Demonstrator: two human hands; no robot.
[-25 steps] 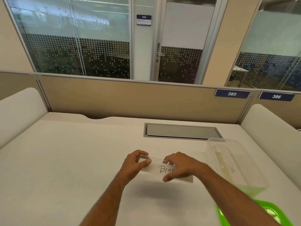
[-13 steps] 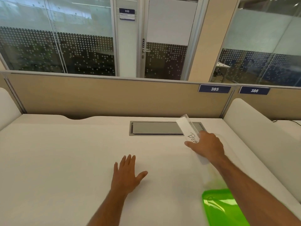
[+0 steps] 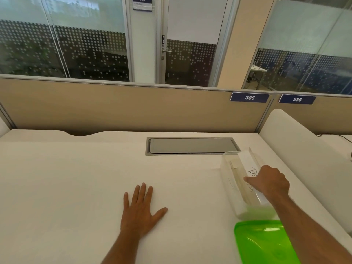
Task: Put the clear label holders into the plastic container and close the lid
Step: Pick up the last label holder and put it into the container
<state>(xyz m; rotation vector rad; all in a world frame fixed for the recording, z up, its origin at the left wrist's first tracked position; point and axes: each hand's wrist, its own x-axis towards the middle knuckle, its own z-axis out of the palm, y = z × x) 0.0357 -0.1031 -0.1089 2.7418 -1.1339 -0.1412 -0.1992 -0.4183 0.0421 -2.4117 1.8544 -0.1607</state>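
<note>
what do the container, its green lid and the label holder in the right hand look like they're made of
Container: clear, faintly frosted plastic, probably rigid; the desk and the holders inside show through its walls.
Green lid: translucent glossy plastic, with bright highlights on its moulded surface.
Label holder: clear, stiff sheet, likely acrylic or PVC, over a white handwritten paper insert; the right hand grips it.

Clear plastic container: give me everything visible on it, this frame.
The clear plastic container is a long, see-through tub with rounded corners, lidless, standing on the white desk at its right side. Inside lie label holders, one showing faint handwriting. The right hand lowers another holder, lettered "DE…", tilted into its opening. The green lid lies on the desk just nearer the camera; whether they touch is unclear. The left hand rests apart.
</note>
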